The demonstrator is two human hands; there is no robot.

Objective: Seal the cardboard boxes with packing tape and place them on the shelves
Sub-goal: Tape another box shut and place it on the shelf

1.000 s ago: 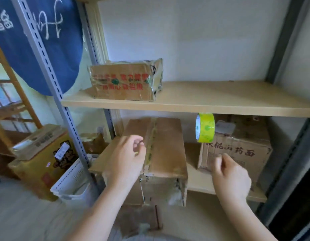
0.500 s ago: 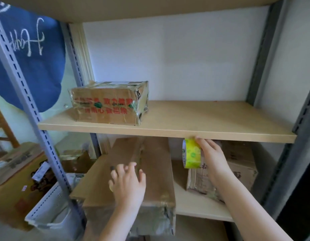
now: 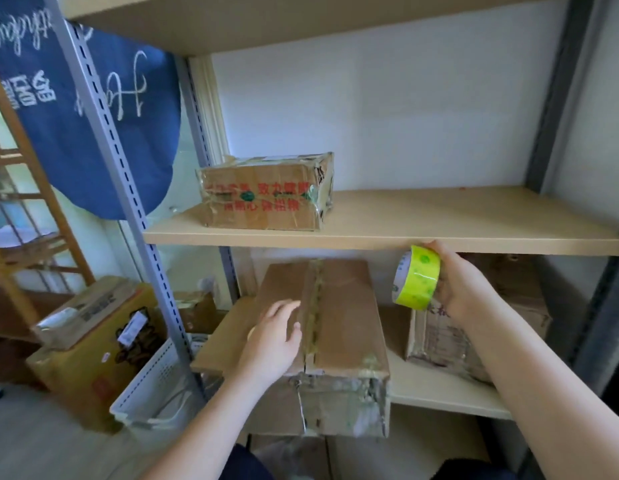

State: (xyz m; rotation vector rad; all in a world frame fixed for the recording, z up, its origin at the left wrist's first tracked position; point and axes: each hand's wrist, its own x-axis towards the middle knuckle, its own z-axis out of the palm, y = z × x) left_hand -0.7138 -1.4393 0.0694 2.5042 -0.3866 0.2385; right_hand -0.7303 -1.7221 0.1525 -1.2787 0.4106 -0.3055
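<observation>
Left hand (image 3: 273, 341) flat on taped box (image 3: 339, 327), lower shelf (image 3: 439, 393). Right hand (image 3: 464, 285) gripping yellow-green tape roll (image 3: 417, 284) beside second box (image 3: 509, 323). Printed box (image 3: 266, 192) on middle shelf (image 3: 474, 223); print possibly Chinese, blurred.

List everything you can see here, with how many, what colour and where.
Boxes on shelves: three, brown; a taped one on the middle shelf, a long one and a printed one on the lower shelf.
Tape roll: one, yellow-green, in front of the printed box.
Yellow box: one, on the floor at left.
Basket: one, white, on the floor by the post.
Cloth: one, dark blue, hanging upper left.
Left hand: rests flat on the long box.
Right hand: grips the tape roll.
</observation>
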